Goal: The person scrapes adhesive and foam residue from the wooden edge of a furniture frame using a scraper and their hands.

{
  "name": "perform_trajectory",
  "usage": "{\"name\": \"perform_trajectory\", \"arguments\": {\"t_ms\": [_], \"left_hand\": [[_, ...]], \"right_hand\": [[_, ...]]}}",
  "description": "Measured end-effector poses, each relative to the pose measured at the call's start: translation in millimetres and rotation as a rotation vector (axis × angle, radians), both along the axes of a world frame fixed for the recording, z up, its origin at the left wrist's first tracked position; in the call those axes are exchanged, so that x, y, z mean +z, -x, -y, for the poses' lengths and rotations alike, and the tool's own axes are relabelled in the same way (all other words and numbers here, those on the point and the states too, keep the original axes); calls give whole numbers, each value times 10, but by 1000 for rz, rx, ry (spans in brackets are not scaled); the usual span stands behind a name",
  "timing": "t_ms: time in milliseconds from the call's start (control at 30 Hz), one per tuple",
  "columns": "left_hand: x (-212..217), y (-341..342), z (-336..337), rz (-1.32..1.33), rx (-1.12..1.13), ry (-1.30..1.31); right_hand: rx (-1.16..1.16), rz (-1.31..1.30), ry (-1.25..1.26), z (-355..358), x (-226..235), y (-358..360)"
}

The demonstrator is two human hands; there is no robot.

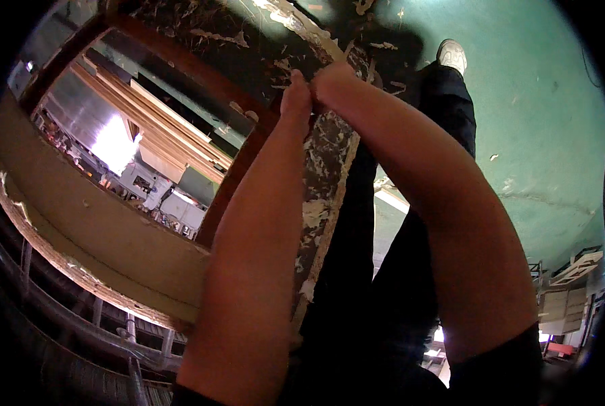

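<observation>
Both forearms rise from the lower edge and meet near the top centre, where the left hand (296,95) and the right hand (334,80) close side by side, touching each other, on the upper edge of a mirror (140,155) set in a dark reddish-brown wooden frame (181,57). The left hand's fingers are pressed together and curled over the edge; the right hand wraps the same edge just beside it, its fingertips hidden behind the panel. The mirror stands tilted on edge, stretching down and to the left of the hands, its glass reflecting boards and a bright light. Directly under the hands, running down between the two forearms, is the panel's side edge (323,183), rough and flaked with pale chipped paint. A pale beige band (79,216) borders the glass lower left. Beyond the right forearm lies a green floor (539,122), with the person's dark trouser leg (448,101) and a white shoe (452,54).
</observation>
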State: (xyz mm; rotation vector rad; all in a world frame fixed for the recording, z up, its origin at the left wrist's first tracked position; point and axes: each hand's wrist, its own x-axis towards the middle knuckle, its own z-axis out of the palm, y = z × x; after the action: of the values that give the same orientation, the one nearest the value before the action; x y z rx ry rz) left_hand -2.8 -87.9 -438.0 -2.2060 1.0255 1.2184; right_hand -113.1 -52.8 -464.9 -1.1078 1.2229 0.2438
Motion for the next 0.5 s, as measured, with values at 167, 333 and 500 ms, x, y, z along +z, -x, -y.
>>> {"name": "perform_trajectory", "arguments": {"t_ms": [167,333,500], "left_hand": [[186,-83,254,178,-1305,-405],[857,240,56,136,-1032,-737],[1359,627,-342,437,-1231,-406]], "right_hand": [[-63,16,-14,-106,167,176],[-129,96,-121,-53,226,341],[-140,77,-72,-141,139,304]]}}
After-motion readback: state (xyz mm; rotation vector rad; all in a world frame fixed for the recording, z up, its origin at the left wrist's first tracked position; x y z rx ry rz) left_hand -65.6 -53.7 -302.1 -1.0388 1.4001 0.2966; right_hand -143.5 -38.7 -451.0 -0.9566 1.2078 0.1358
